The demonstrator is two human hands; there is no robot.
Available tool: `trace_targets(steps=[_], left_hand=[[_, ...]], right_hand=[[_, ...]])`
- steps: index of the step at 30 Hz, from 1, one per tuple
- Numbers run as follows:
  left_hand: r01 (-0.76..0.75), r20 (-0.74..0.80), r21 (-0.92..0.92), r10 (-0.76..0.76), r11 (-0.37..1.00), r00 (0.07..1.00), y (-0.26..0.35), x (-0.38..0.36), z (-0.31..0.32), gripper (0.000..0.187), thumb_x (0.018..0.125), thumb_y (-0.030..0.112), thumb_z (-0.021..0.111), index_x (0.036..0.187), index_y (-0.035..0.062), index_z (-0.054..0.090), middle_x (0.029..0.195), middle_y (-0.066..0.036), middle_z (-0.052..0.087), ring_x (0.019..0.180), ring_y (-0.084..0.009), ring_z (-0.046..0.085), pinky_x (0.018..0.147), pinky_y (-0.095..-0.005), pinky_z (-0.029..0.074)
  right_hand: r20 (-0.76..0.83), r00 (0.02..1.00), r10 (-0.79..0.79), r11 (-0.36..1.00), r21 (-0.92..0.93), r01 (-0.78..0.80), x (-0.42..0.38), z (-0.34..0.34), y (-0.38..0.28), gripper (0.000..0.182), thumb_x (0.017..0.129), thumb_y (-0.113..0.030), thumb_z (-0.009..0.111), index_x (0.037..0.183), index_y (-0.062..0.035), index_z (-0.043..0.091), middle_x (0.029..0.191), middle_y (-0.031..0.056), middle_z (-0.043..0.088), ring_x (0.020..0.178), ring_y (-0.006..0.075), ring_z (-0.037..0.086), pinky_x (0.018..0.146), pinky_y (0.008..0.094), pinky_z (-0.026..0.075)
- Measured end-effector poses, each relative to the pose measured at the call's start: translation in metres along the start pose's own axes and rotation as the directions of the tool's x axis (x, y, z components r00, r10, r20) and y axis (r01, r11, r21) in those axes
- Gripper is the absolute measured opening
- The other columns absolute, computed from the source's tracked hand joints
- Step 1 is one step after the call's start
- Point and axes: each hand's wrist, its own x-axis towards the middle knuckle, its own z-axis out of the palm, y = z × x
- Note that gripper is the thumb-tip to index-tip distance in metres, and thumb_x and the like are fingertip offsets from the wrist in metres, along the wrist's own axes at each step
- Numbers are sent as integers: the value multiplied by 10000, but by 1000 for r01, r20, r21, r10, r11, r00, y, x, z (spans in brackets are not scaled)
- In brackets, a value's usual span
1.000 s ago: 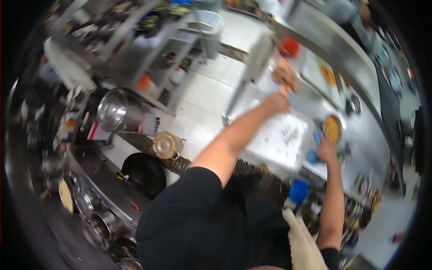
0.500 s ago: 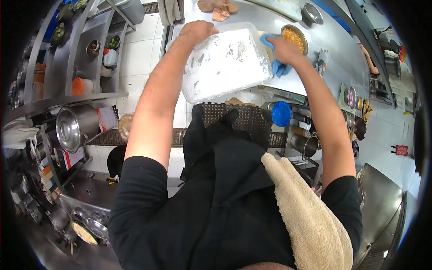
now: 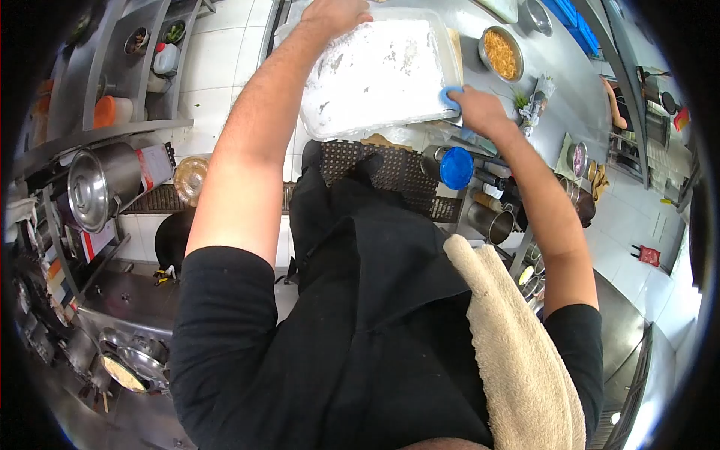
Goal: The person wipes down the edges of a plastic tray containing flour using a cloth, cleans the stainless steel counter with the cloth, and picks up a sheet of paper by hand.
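A clear plastic tub (image 3: 379, 71) filled with white flour sits at the near edge of the steel counter (image 3: 559, 97). My left hand (image 3: 335, 13) grips the tub's far left rim. My right hand (image 3: 478, 109) presses a blue cloth (image 3: 450, 95) against the tub's near right corner. A steel bowl of orange shredded food (image 3: 500, 52) stands just beyond my right hand.
A beige towel (image 3: 517, 352) hangs over my right shoulder. Below the counter stand a blue-lidded jar (image 3: 455, 167) and a steel cup (image 3: 491, 221). A large steel pot (image 3: 94, 187) and shelves lie to the left, a black floor mat (image 3: 390, 169) underfoot. Another person's arm (image 3: 615, 105) shows far right.
My right hand with the blue cloth slid from the tub's far right corner down to its near right corner. The view tilted down, so the tub sits higher in frame.
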Motion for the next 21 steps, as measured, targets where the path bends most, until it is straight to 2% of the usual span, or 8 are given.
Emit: trace_targets(steps=[3, 6, 7, 9, 13, 16, 17, 21], left_hand=[[0, 21, -41, 1, 999, 1000, 4, -5, -7, 285, 949, 288, 645, 1165, 134, 748, 1129, -181, 739, 1080, -379, 692, 947, -481, 534], [50, 3, 109, -51, 993, 999, 0, -1, 17, 408, 1054, 490, 483, 1287, 210, 667, 1219, -43, 718, 1157, -285, 663, 986, -453, 522], [20, -47, 111, -15, 994, 999, -5, 1, 22, 387, 1064, 471, 476, 1269, 203, 664, 1235, -33, 718, 1159, -275, 665, 975, -454, 526], [64, -22, 63, -63, 996, 998, -4, -2, 24, 404, 1062, 472, 484, 1231, 152, 661, 1217, -80, 719, 1152, -291, 668, 962, -457, 529], [213, 6, -44, -213, 976, 977, -13, -18, 16, 416, 1044, 444, 534, 1146, 56, 642, 1128, -176, 717, 1088, -322, 681, 913, -451, 529], [101, 92, -228, -82, 968, 992, -47, -28, 11, 406, 1004, 403, 588, 1095, 9, 619, 1025, -195, 701, 1006, -325, 677, 876, -432, 516], [106, 178, -227, -66, 968, 982, -54, -29, 11, 321, 947, 324, 640, 1064, 27, 602, 979, -162, 685, 947, -298, 657, 832, -428, 496], [14, -36, -421, -32, 907, 999, -64, -44, 36, 95, 838, 130, 611, 899, 60, 590, 858, -130, 681, 788, -274, 648, 737, -440, 488]], right_hand=[[86, 992, 91, 988, 116, -101, -10, 3, -9, 419, 920, -75, 527, 1308, -192, 636, 1164, 172, 688, 1060, 362, 699, 905, 480, 548], [58, 996, 64, 980, 186, -74, 5, 21, 3, 436, 880, -97, 553, 1304, -139, 645, 1190, 193, 709, 1083, 378, 692, 924, 477, 540], [105, 994, 35, 975, 216, -58, 15, 17, 9, 446, 874, -103, 552, 1310, -121, 645, 1200, 200, 711, 1095, 384, 689, 932, 475, 537], [196, 980, -31, 962, 273, -24, 32, 6, 19, 470, 861, -115, 549, 1321, -87, 644, 1220, 215, 714, 1120, 396, 682, 948, 472, 531], [166, 986, -14, 841, 535, -78, 34, -39, 36, 492, 875, -131, 548, 1351, -37, 626, 1278, 242, 689, 1167, 392, 668, 1010, 456, 504], [27, 999, 29, 902, 430, -38, 34, -51, 41, 536, 807, -110, 586, 1334, -28, 635, 1176, 213, 733, 1018, 336, 713, 944, 419, 532], [38, 998, 47, 914, 402, -58, 31, -53, 37, 550, 823, -105, 565, 1367, -43, 613, 1187, 226, 726, 1044, 368, 710, 942, 442, 537], [132, 983, 130, 961, 228, -158, 40, -44, 20, 617, 844, -99, 567, 1456, -33, 527, 1228, 242, 705, 1136, 396, 682, 1008, 474, 518]])
